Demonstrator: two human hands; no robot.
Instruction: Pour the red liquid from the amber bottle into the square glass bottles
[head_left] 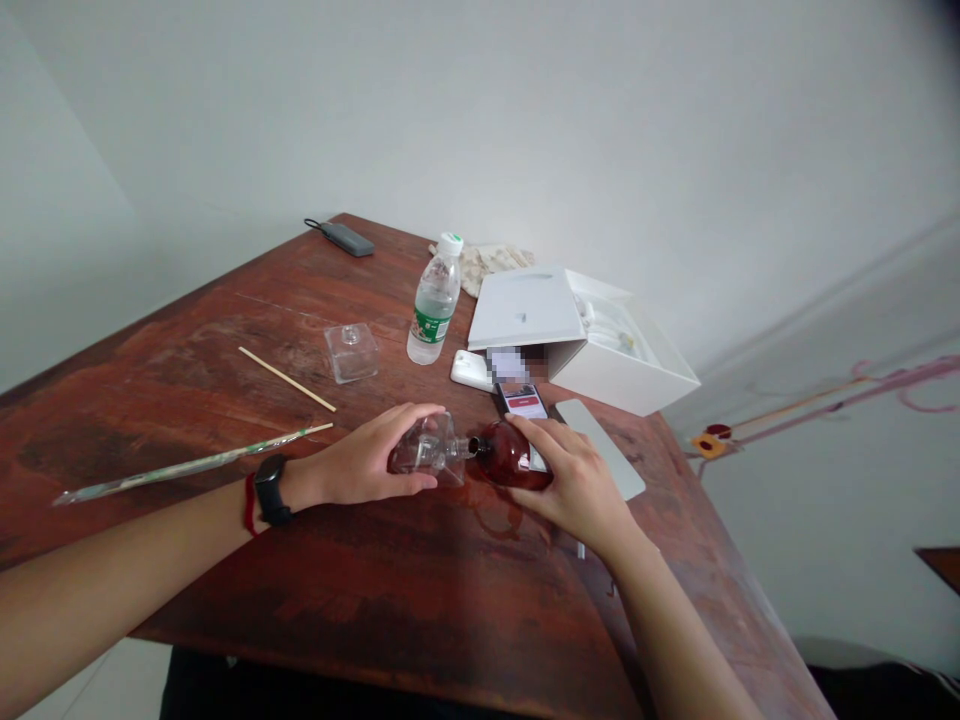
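My left hand (367, 460) is wrapped round a clear glass bottle (427, 448) resting on the wooden table (225, 560). My right hand (574, 480) grips a dark red bottle (506, 455), tipped on its side with its neck meeting the mouth of the clear bottle. A black watch and a red string sit on my left wrist. A small wet stain shows on the wood just below the two bottles.
A clear square glass lid (351, 351), a wooden stick (286, 379) and a wrapped stick (187, 465) lie at the left. Behind stand a water bottle (433, 300), a phone (523, 400), an open white box (585, 335), a grey device (345, 238) and a cloth (487, 262).
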